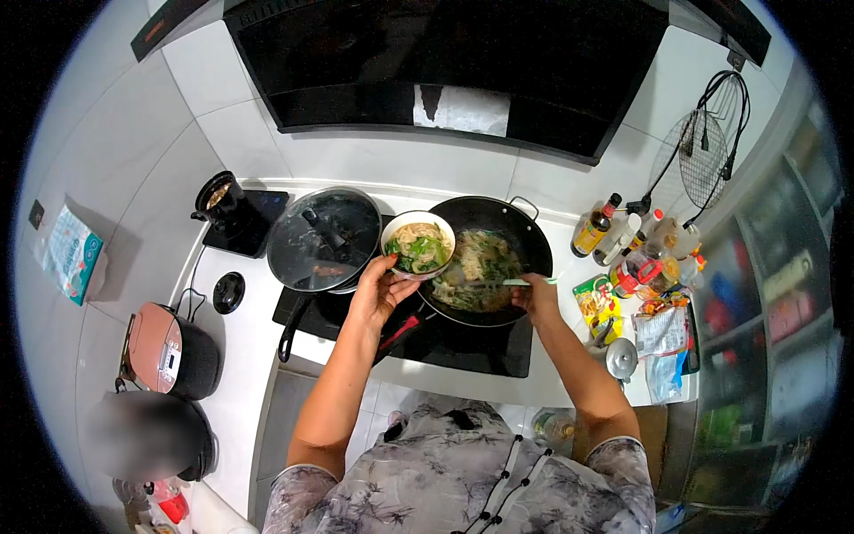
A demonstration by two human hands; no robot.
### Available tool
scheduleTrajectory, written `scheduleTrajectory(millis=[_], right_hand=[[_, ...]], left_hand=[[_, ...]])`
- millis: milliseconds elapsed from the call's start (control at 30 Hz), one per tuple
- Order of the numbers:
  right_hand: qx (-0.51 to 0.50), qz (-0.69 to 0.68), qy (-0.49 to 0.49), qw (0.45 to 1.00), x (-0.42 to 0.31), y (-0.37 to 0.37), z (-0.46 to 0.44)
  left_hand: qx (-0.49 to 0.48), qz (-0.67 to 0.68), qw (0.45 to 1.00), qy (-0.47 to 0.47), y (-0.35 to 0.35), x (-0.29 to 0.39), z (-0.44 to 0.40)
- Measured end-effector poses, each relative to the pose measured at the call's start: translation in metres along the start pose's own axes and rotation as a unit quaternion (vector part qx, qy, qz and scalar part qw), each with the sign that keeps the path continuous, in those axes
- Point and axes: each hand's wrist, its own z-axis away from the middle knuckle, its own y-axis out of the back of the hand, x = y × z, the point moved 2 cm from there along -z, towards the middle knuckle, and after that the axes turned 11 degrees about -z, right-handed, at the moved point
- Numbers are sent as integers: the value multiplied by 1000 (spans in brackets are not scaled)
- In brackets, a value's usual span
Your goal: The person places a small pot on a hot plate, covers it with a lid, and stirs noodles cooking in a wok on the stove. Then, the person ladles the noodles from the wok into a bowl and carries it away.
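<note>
My left hand (384,289) is closed on a small white bowl (389,233), held up beside the wok's left rim. Noodles and green leaves (420,249) fill the bowl. Over the right side of the black wok (531,245), my right hand (537,301) grips a thin utensil with a pale green handle (519,282). Its far end reaches left into the food, and I cannot make out its kind. Noodles and greens (480,258) in broth lie in the wok, which stands on a black cooktop (480,347).
Left of the bowl is a pan with a glass lid (325,236), its handle (289,334) pointing toward me. A rice cooker (169,356) stands far left. Sauce bottles (596,227) and food packets (663,334) crowd the right counter. A dark range hood (445,71) hangs above.
</note>
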Motion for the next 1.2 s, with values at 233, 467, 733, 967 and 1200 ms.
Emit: scheduleTrajectory(millis=[233,467,733,967,1200], right_hand=[[-74,102,175,977,-45,-2,-4],[-116,370,352,852,-18,-11,-13],[-195,482,411,749,-18,-52,24],[-124,148,67,979,-10,-42,15],[-87,34,60,994,-11,-3,-7]], left_hand=[[-3,2,1000,-5,-2,-2,-3],[-10,-3,1000,-4,-5,-2,-4],[-5,-4,1000,-10,-2,3,-3],[-4,0,1000,-14,6,1,-7],[-5,-1,1000,-10,6,3,-7]])
